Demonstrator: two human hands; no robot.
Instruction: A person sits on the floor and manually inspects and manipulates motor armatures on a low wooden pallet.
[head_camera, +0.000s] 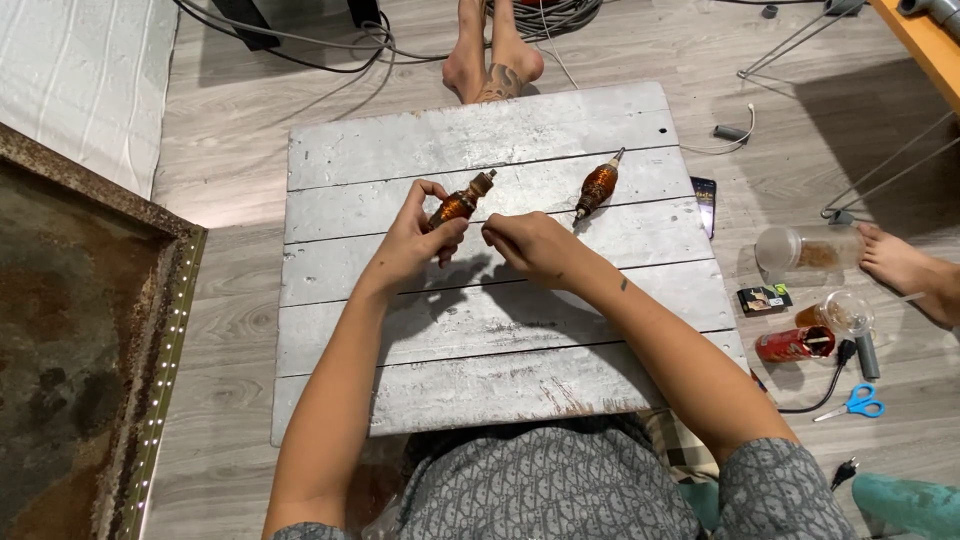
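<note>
Amber-brown bottle-shaped piece (458, 204), metal-tipped, clasped in the fingers (446, 232) of the left hand (415, 240), which are curled shut round its lower body; its long axis tilts up and away to the right, the pale tip (486, 180) pointing off beyond the fingertips toward the far side of the grey plank bench (500, 330). The right hand (530, 245), fingers pinched together, whether on anything I cannot tell, sits just beside that piece. A second amber piece (597, 186) lies just beyond the right hand's knuckles, on the same slant, nearer that hand.
</note>
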